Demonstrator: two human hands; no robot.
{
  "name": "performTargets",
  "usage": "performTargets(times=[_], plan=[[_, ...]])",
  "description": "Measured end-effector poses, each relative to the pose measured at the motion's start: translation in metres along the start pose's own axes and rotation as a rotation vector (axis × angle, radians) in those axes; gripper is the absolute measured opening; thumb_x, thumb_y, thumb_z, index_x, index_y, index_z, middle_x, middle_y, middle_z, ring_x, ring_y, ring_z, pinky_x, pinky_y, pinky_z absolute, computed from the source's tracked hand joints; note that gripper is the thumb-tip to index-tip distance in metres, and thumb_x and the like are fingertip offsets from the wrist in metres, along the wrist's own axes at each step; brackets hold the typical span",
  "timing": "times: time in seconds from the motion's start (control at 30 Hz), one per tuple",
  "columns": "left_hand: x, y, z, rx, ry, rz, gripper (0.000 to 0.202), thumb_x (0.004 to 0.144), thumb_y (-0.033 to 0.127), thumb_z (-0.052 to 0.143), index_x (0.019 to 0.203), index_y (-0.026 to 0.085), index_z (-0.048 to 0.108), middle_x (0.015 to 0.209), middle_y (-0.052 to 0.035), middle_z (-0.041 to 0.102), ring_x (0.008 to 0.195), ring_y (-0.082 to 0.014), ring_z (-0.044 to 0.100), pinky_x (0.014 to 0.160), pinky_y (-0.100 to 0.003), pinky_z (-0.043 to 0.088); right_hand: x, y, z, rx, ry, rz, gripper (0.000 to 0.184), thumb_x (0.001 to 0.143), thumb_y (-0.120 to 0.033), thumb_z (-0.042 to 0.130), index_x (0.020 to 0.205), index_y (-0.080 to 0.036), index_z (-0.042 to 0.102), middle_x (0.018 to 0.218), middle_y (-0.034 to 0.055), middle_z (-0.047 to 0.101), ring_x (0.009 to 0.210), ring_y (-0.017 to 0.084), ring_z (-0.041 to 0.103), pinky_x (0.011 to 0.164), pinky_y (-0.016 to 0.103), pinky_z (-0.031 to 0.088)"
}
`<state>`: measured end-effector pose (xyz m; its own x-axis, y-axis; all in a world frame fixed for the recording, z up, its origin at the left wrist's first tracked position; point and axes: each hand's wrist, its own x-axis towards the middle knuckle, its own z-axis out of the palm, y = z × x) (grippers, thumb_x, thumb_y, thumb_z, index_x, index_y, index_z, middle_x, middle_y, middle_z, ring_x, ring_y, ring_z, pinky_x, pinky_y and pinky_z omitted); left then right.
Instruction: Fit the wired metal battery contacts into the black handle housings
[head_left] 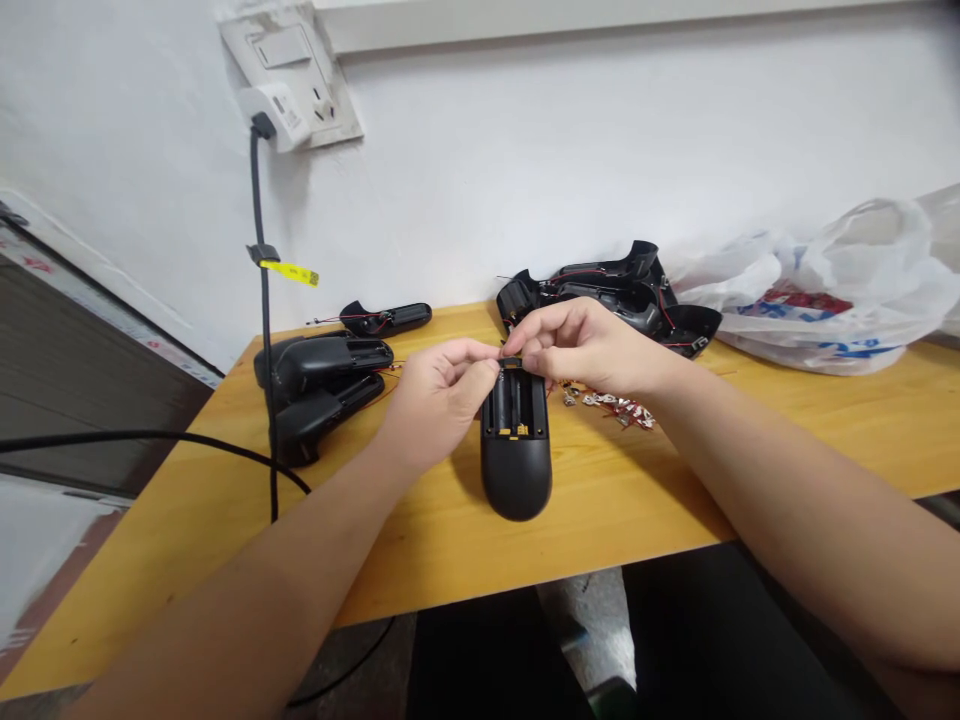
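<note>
Left hand (439, 400) and right hand (581, 345) pinch a small black part (511, 361) between their fingertips. It sits at the top of the black casing's (516, 478) battery compartment (514, 405).

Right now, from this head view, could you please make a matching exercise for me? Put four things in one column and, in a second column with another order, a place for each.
Things
1. Black casing
2. Yellow tag
3. White plug
4. Plastic bag

Places
A. In the wall socket
B. On the black cable
C. Middle of the table
D. Right end of the table, by the wall

Right pairs: 1-C, 2-B, 3-A, 4-D
</note>
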<state>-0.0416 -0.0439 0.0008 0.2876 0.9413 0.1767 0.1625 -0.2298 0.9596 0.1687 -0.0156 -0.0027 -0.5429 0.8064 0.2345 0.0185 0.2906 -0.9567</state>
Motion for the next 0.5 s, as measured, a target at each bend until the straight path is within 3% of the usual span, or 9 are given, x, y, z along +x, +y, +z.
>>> performTargets(times=[0.2, 0.4, 0.5], plan=[[-0.001, 0.001, -0.001, 0.026, 0.023, 0.007, 0.017, 0.087, 0.022, 0.059, 0.086, 0.012, 0.073, 0.059, 0.0046, 0.053, 0.052, -0.0054, 0.038, 0.052, -0.020, 0.035, 0.002, 0.002, 0.002, 0.015, 0.022, -0.031, 0.015, 0.088, -0.022, 0.074, 0.101, -0.014, 0.076, 0.066, -0.0033, 0.055, 0.058, 0.008, 0.045, 0.056, 0.022, 0.040], [-0.002, 0.005, -0.002, 0.056, 0.066, -0.020, 0.020, 0.084, 0.024, 0.063, 0.091, 0.013, 0.079, 0.060, 0.0016, 0.060, 0.057, -0.0089, 0.049, 0.056, -0.022, 0.042, 0.004, -0.002, 0.009, 0.056, 0.072, -0.003, 0.008, 0.079, -0.020, 0.079, 0.082, -0.014, 0.075, 0.078, 0.0035, 0.071, 0.068, 0.012, 0.061, 0.062, 0.024, 0.049], [-0.002, 0.006, -0.002, 0.032, 0.076, -0.049, 0.021, 0.083, 0.024, 0.066, 0.093, 0.013, 0.080, 0.057, 0.0014, 0.060, 0.056, -0.0103, 0.052, 0.057, -0.023, 0.043, 0.004, -0.004, 0.013, 0.088, 0.096, 0.024, 0.006, 0.075, -0.018, 0.079, 0.078, -0.015, 0.074, 0.075, 0.0031, 0.072, 0.066, 0.013, 0.063, 0.061, 0.024, 0.051]])
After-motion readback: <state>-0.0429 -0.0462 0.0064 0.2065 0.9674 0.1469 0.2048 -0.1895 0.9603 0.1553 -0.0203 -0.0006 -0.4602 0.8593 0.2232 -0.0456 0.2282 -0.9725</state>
